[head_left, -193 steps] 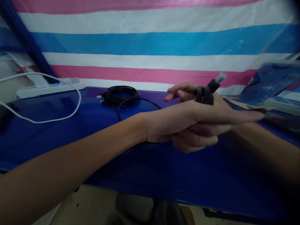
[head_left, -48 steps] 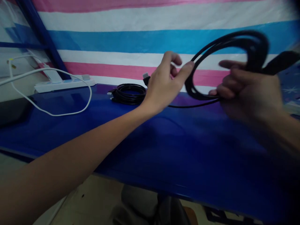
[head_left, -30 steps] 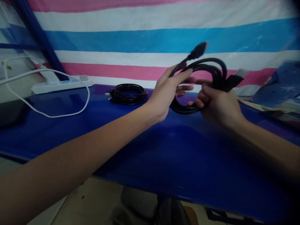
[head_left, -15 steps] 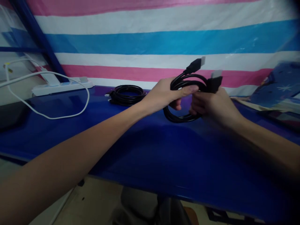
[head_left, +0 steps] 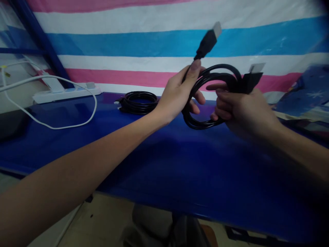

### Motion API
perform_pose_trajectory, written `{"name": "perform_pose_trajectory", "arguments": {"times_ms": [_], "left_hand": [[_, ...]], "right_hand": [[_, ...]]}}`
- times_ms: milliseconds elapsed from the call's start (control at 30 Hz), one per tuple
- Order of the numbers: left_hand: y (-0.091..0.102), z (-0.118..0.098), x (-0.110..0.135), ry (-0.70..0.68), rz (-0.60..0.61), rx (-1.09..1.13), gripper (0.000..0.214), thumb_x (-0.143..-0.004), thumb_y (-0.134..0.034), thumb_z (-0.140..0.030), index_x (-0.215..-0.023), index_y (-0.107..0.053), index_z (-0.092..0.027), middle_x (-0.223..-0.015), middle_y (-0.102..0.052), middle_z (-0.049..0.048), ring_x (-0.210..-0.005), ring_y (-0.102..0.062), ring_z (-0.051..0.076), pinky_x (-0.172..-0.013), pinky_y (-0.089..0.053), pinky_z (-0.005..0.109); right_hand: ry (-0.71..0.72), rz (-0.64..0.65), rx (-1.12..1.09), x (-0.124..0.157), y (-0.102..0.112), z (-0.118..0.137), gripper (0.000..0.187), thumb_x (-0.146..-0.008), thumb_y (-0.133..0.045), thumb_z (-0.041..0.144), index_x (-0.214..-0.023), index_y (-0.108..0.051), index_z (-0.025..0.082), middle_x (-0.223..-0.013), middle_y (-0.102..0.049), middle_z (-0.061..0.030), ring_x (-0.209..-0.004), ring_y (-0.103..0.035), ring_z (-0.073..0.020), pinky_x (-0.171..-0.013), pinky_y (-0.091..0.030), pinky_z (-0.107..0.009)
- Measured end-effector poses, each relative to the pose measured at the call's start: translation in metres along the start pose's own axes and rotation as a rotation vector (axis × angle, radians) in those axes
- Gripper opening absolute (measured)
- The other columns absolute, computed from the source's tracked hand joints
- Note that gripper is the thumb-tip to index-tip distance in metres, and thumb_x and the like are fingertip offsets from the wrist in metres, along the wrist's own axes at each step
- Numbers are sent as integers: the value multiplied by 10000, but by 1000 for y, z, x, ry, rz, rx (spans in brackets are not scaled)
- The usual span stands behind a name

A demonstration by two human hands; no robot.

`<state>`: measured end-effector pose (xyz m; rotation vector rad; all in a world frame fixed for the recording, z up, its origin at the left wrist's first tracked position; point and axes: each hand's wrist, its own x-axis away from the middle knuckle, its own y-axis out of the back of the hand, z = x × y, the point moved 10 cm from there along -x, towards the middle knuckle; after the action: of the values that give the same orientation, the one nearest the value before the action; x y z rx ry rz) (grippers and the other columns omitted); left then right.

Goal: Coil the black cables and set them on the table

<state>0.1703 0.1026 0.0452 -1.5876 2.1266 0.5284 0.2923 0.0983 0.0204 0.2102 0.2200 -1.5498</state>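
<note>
A black cable (head_left: 199, 124) with flat metal-ended plugs, which look like HDMI, hangs in a loose coil above the blue table. My left hand (head_left: 181, 89) pinches it just below one plug (head_left: 207, 43), which points up and to the right. The coil passes by its lower fingers. On the coil's right side my right hand (head_left: 244, 106) is closed round the loops, close to the other plug (head_left: 250, 82), whose end has a pale cap or metal tip. A second coiled black cable (head_left: 140, 99) lies on the table, left of my left hand.
On the blue table (head_left: 164, 171) a white power strip (head_left: 69, 94) stands at the back left, with a looped white cord (head_left: 55, 128) nearby. A dark flat object (head_left: 12, 125) lies at the left edge. Striped sheeting (head_left: 144, 44) hangs behind. A blue patterned item (head_left: 305, 92) stands at right.
My left hand has shifted its grip to the cable below one plug and raised that plug away from the coil. My right hand has moved slightly right and up with the loops.
</note>
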Motion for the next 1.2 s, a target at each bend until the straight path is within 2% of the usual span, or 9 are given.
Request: {"name": "perform_pose_trajectory", "arguments": {"times_ms": [133, 267, 333, 433, 533, 733, 833, 1033, 1200], "left_hand": [[-17, 9, 7, 104, 146, 79, 495, -985, -230, -516, -1017, -534, -127, -504, -501, -46, -324, -446, 55, -390, -342, 155], [-26, 9, 14, 159, 196, 46, 494, -963, -279, -558, -898, -538, -143, -440, -322, -88, -312, -278, 13, -370, -238, 134], [-29, 5, 15, 138, 206, -5, 437, -922, -419, -558, -903, -536, -137, -486, -296, -94, -348, -271, -11, -401, -218, 120], [-34, 4, 16, 125, 261, -71, 247, -851, -636, -329, -974, -550, -132, -543, -343, -88, -388, -304, -26, -437, -224, 119], [-35, 9, 17, 174, 342, -81, 307, -776, -668, -146, -1059, -552, -161, -528, -406, -84, -373, -345, 9, -417, -269, 155], [-35, 20, 26, 378, 549, 19, 202, -837, -634, -298, -998, -556, -202, -465, -378, -92, -327, -318, 44, -385, -267, 202], [-33, 14, 23, 332, 473, 92, 181, -833, -654, -296, -942, -536, -212, -445, -269, -115, -327, -189, 33, -360, -165, 204], [-31, 4, 17, 239, 287, 258, 265, -873, -594, -288, -703, -407, -207, -451, -168, -114, -353, -103, 7, -354, -96, 197], [-16, -2, 9, 211, 120, 393, 403, -872, -552, -203, -575, -280, -211, -431, -134, -103, -317, -126, 2, -354, -79, 217]], "right_hand": [[127, -14, 317, 0, 2, 9, 135, -857, -517, 87, -761, -568, 168, -414, -373, 74, -322, -354, -75, -365, -373, -236], [245, -8, 666, 3, -3, 19, 295, -882, -505, 135, -591, -479, 176, -396, -471, 38, -339, -467, -108, -332, -340, -219], [284, -10, 696, 4, -4, 23, 280, -861, -483, 78, -600, -478, 179, -399, -473, 55, -339, -465, -100, -329, -336, -208], [347, -18, 741, 6, -5, 30, 254, -797, -483, -22, -638, -533, 169, -427, -488, 71, -366, -466, -82, -341, -308, -185], [395, -24, 737, 9, -7, 37, 232, -789, -519, -18, -645, -551, 161, -459, -508, 65, -385, -465, -71, -354, -299, -177], [271, 224, 554, 7, -23, 18, 193, -761, -487, -7, -729, -506, 183, -420, -482, 64, -347, -489, -114, -363, -425, -221], [274, 289, 400, 3, -23, 15, 71, -794, -558, 126, -786, -527, 189, -444, -483, 57, -366, -479, -106, -429, -474, -246], [88, 211, 52, -4, -11, 2, 129, -715, -643, 135, -669, -529, 174, -434, -410, 56, -362, -413, -90, -415, -437, -246], [-20, 193, -129, -1, -13, -4, 116, -773, -606, 113, -881, -629, 148, -470, -421, 57, -431, -451, -81, -480, -473, -210]]}}
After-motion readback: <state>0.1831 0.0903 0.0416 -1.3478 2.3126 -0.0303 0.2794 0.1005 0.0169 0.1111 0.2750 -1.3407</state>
